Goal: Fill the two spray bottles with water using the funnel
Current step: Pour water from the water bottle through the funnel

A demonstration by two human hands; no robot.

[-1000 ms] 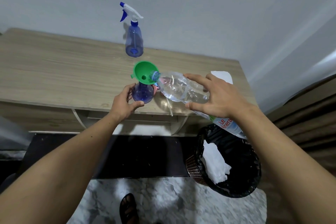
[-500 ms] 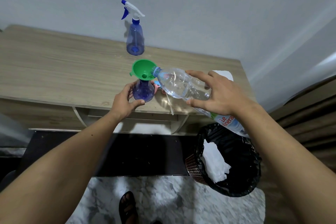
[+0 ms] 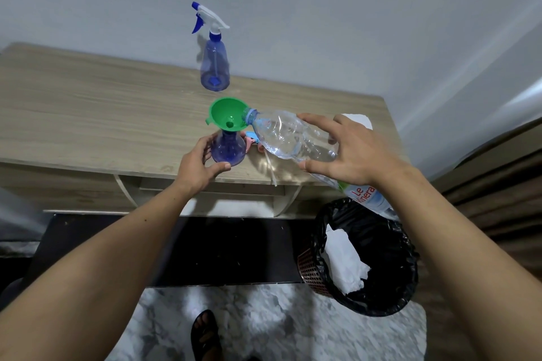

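Thin clear plastic gives under the right hand [image 3: 356, 152], which wraps the tilted water bottle [image 3: 293, 138], mouth over the green funnel [image 3: 227, 114]. Left hand [image 3: 196, 165] cups the light, tippy open spray bottle [image 3: 228, 148] low, near the desk's [image 3: 88, 114] front edge.

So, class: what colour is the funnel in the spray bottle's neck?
Green; the funnel shows clearly in the head view.
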